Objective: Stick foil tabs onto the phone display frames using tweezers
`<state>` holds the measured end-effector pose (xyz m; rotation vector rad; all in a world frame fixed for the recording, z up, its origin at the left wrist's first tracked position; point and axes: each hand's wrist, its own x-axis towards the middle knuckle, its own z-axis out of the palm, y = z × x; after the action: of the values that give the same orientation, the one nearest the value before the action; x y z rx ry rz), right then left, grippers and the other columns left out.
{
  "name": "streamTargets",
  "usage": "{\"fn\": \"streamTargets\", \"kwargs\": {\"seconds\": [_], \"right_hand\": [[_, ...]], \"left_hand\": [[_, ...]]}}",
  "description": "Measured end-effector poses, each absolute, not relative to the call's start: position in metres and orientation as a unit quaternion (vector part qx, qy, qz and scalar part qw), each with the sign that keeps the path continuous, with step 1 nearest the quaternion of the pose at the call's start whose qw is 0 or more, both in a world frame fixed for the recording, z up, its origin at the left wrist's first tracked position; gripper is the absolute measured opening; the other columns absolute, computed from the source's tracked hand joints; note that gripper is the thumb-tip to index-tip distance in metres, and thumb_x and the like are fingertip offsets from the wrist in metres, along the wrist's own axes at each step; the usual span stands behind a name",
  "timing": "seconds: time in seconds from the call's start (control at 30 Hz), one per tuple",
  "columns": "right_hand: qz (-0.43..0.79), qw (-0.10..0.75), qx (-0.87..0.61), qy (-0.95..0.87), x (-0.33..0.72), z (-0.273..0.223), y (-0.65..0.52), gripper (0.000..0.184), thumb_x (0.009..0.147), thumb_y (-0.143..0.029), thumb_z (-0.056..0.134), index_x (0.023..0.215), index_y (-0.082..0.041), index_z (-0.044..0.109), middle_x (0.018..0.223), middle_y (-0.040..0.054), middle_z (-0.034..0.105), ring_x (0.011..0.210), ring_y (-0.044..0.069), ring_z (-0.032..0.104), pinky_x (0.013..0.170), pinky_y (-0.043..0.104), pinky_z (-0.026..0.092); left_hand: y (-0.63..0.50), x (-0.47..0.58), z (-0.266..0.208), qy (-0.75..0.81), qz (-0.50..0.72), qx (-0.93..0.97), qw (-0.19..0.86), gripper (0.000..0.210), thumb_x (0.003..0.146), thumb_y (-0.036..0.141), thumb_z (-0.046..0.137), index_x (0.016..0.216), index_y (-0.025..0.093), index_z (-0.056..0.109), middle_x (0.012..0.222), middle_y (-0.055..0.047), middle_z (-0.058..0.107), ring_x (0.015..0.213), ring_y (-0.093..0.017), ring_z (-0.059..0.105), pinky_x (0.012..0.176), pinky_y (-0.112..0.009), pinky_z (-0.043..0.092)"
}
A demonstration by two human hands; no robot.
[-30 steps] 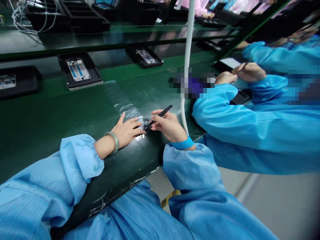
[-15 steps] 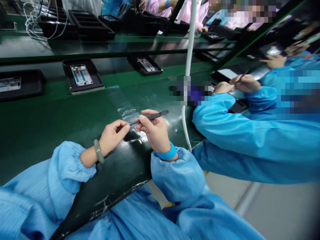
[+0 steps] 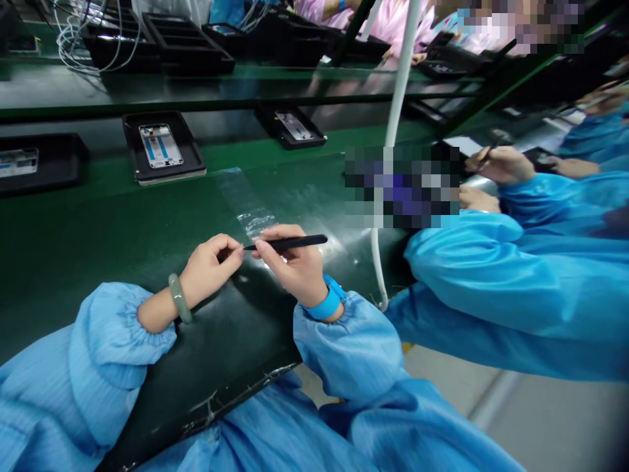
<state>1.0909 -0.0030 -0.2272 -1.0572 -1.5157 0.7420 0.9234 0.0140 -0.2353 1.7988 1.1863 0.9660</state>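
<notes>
My right hand (image 3: 297,265) is closed around black tweezers (image 3: 299,242), held nearly level with the tips pointing left. Those tips meet the thumb and forefinger of my left hand (image 3: 211,267), which are pinched together; whatever is between them is too small to make out. Both hands are just above the green work surface (image 3: 206,354). Beyond them a strip of clear tape or film (image 3: 250,213) lies on the green surface, partly hidden by my right hand.
Black trays holding phone frames stand along the back: one at the left (image 3: 54,174), one in the middle (image 3: 191,160), another farther right (image 3: 317,141). A white cable (image 3: 377,269) hangs down at the right. Beside it is a co-worker's blue sleeve (image 3: 466,255).
The tweezers have turned from a slant to nearly level. My left hand has shifted slightly left in view. Small white pieces seen beneath my right hand before no longer show. The co-worker's arms have moved.
</notes>
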Motion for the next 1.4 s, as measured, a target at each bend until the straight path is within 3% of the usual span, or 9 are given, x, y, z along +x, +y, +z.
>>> {"fn": "streamTargets", "kwargs": {"seconds": [0.37,0.47,0.53,0.6,0.8,0.93,1.07,1.27,1.4], "right_hand": [[0.402,0.571,-0.467,-0.542,1.088,-0.222,0.0,0.017,0.076,-0.033,0.067,0.083,-0.021,0.058,0.078,0.0,0.068,0.06,0.013,0.069,0.059,0.026,0.059],[0.452,0.615,-0.448,-0.466,1.09,-0.222,0.005,0.02,0.076,-0.034,0.068,0.088,-0.022,0.057,0.079,-0.0013,0.07,0.06,0.011,0.068,0.063,0.027,0.06],[0.498,0.63,-0.413,-0.429,1.09,-0.223,0.009,0.022,0.075,-0.033,0.069,0.09,-0.022,0.058,0.084,-0.0017,0.071,0.063,0.01,0.068,0.066,0.026,0.06],[0.541,0.626,-0.386,-0.408,1.089,-0.224,0.013,0.023,0.073,-0.032,0.072,0.09,-0.022,0.06,0.088,-0.0015,0.071,0.067,0.008,0.068,0.069,0.025,0.06],[0.585,0.603,-0.367,-0.401,1.086,-0.225,0.016,0.022,0.073,-0.034,0.072,0.088,-0.023,0.062,0.1,-0.0008,0.07,0.076,0.009,0.068,0.076,0.027,0.06],[0.571,0.615,-0.374,-0.394,1.087,-0.225,0.014,0.024,0.072,-0.037,0.073,0.087,-0.025,0.059,0.088,-0.0047,0.069,0.079,0.009,0.069,0.074,0.025,0.06],[0.572,0.613,-0.379,-0.392,1.086,-0.222,0.011,0.025,0.073,-0.037,0.072,0.088,-0.025,0.057,0.082,-0.0049,0.069,0.076,0.009,0.069,0.072,0.023,0.06],[0.604,0.589,-0.378,-0.382,1.079,-0.215,0.005,0.03,0.07,-0.03,0.074,0.091,-0.023,0.053,0.073,-0.005,0.068,0.066,0.01,0.069,0.06,0.02,0.059],[0.62,0.551,-0.388,-0.403,1.067,-0.209,0.001,0.028,0.07,-0.031,0.075,0.084,-0.021,0.053,0.07,-0.0042,0.067,0.063,0.01,0.069,0.058,0.019,0.059]], "left_hand": [[0.028,0.908,-0.224,0.482,0.234,0.786,0.308,0.03,0.082,0.045,0.05,0.076,0.02,0.065,0.069,0.0,0.065,0.06,-0.013,0.058,0.057,-0.024,0.046],[0.054,0.884,-0.219,0.537,0.231,0.789,0.188,0.029,0.08,0.041,0.053,0.095,0.02,0.065,0.095,-0.007,0.066,0.089,-0.022,0.06,0.08,-0.035,0.047],[0.079,0.859,-0.218,0.597,0.241,0.761,0.08,0.037,0.083,0.037,0.049,0.113,0.016,0.058,0.121,-0.015,0.055,0.118,-0.033,0.044,0.098,-0.05,0.034],[0.104,0.834,-0.218,0.647,0.23,0.727,0.004,0.043,0.085,0.033,0.044,0.124,0.014,0.05,0.132,-0.019,0.045,0.126,-0.038,0.033,0.101,-0.058,0.024],[0.154,0.787,-0.22,0.687,0.133,0.71,-0.082,0.031,0.088,0.028,0.037,0.106,0.017,0.06,0.116,-0.017,0.054,0.114,-0.035,0.04,0.091,-0.053,0.03],[0.155,0.782,-0.208,0.679,0.094,0.719,-0.118,0.034,0.092,0.03,0.032,0.099,0.016,0.062,0.108,-0.015,0.057,0.112,-0.034,0.04,0.091,-0.052,0.029],[0.127,0.783,-0.181,0.655,0.068,0.74,-0.138,0.037,0.095,0.038,0.032,0.108,0.014,0.058,0.111,-0.009,0.054,0.111,-0.029,0.042,0.092,-0.048,0.033],[0.023,0.794,-0.176,0.578,-0.015,0.81,-0.095,0.026,0.09,0.028,0.042,0.099,0.015,0.063,0.097,-0.011,0.059,0.094,-0.028,0.053,0.078,-0.041,0.04],[-0.068,0.806,-0.191,0.515,-0.061,0.855,-0.011,0.02,0.088,0.024,0.046,0.092,0.021,0.065,0.09,-0.004,0.063,0.075,-0.021,0.059,0.068,-0.037,0.044]]}}
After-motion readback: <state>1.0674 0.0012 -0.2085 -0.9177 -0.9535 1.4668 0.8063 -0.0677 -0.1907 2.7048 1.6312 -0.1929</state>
